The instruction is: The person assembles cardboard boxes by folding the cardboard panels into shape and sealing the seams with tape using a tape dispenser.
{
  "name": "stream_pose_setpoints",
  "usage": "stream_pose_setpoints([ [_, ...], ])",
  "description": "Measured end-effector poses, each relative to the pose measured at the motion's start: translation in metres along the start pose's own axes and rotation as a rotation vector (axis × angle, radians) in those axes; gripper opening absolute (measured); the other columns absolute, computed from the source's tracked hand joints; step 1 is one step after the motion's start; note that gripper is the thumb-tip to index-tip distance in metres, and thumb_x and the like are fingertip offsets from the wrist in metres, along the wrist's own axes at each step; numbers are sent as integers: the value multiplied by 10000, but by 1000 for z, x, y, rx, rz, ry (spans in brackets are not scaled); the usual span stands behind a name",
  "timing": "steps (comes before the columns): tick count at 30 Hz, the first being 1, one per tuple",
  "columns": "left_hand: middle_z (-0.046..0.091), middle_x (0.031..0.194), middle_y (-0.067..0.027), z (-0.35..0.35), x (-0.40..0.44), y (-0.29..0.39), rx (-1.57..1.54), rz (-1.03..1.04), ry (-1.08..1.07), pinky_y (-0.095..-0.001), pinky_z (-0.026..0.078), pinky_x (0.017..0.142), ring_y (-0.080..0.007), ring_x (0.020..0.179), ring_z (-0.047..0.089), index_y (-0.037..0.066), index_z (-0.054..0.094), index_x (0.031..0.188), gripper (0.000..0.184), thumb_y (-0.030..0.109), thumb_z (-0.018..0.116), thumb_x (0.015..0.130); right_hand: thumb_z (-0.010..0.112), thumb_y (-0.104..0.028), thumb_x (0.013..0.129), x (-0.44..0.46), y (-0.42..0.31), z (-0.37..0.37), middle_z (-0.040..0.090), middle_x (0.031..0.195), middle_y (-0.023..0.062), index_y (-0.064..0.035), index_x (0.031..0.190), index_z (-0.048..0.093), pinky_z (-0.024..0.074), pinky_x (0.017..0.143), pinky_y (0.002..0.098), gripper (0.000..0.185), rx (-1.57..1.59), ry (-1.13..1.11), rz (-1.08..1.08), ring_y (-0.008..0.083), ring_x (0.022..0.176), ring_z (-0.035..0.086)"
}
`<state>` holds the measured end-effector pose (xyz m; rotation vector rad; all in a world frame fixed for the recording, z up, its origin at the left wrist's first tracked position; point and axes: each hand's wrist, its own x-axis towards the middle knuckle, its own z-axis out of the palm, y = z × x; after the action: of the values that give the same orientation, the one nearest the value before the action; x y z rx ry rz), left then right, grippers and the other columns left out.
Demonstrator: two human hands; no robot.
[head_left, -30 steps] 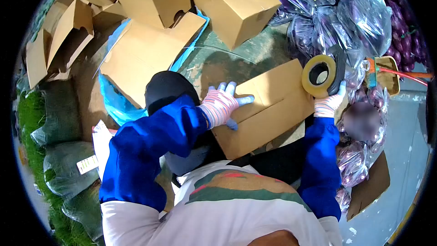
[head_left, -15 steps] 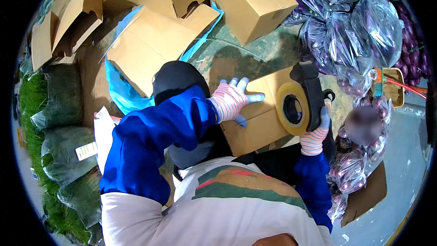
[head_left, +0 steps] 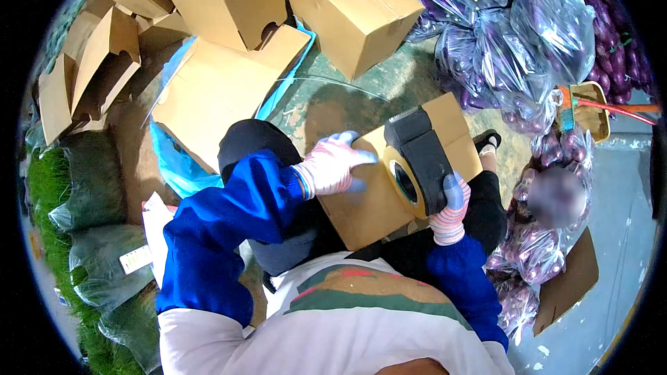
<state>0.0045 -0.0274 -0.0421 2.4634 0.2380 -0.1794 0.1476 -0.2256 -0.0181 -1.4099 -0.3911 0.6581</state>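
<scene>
A folded cardboard box (head_left: pixel 365 219) lies over my lap, its brown top facing up. My right hand (head_left: pixel 450 212), in a striped glove, is closed on the lower end of a black tape gun (head_left: pixel 427 156). On the gun's left side sits a yellowish roll of packing tape (head_left: pixel 405 184), and its toothed edge points away from me. The gun is over the box; whether it touches the cardboard I cannot tell. My left hand (head_left: pixel 337 165), gloved alike, is at the box's left edge with fingers apart and slightly blurred, holding nothing.
Upright cardboard boxes (head_left: pixel 351 14) stand ahead, near a flat carton (head_left: pixel 222 90) on blue plastic. Bagged purple vegetables (head_left: pixel 514 48) are piled at far right, with bagged onions (head_left: pixel 542 253) nearer. Wrapped green bundles (head_left: pixel 104 180) line the left. A dustpan (head_left: pixel 592 114) lies at right.
The tape gun has turned, so its black back faces up more and the roll shows edge-on. It has moved left with my right hand. My left hand has shifted slightly left.
</scene>
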Motion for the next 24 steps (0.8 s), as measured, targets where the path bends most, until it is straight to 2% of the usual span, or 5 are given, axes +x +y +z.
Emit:
stream_pose_setpoints([
  [3,595,1046,-180,2,13,-12,-672,-252,231,-354,464,853,-295,987,580,92,596,1098,419,309,672,748,536,-293,810,-3,-4,-5,649,855,81,54,936,633,450,735,290,381,-71,-52,-30,151,777,574],
  [4,625,924,-91,15,24,-13,-1468,-184,378,-291,479,763,-196,846,598,32,607,1022,386,364,613,826,519,-316,819,-3,-1,-11,639,930,106,68,997,608,447,784,295,432,-100,-79,-24,173,847,583],
  [11,560,642,22,-50,44,24,-1536,-515,13,-210,431,609,-77,578,490,70,632,813,482,540,530,844,543,-318,812,-6,11,-18,638,950,115,79,1031,598,450,796,294,456,-115,-65,-56,170,854,589],
  [21,606,625,-25,-47,57,3,-1339,-160,-9,-213,437,535,-84,556,549,26,634,795,191,138,515,894,574,-350,811,-9,16,-24,630,936,91,58,1020,596,443,786,284,458,-61,-101,-41,160,856,576],
  [24,638,715,-57,-33,65,-19,-1824,-110,-227,-225,464,565,-112,633,600,6,629,839,137,28,494,854,586,-327,793,-9,4,-15,627,886,71,49,993,606,437,747,273,426,2,-139,41,140,807,557],
])
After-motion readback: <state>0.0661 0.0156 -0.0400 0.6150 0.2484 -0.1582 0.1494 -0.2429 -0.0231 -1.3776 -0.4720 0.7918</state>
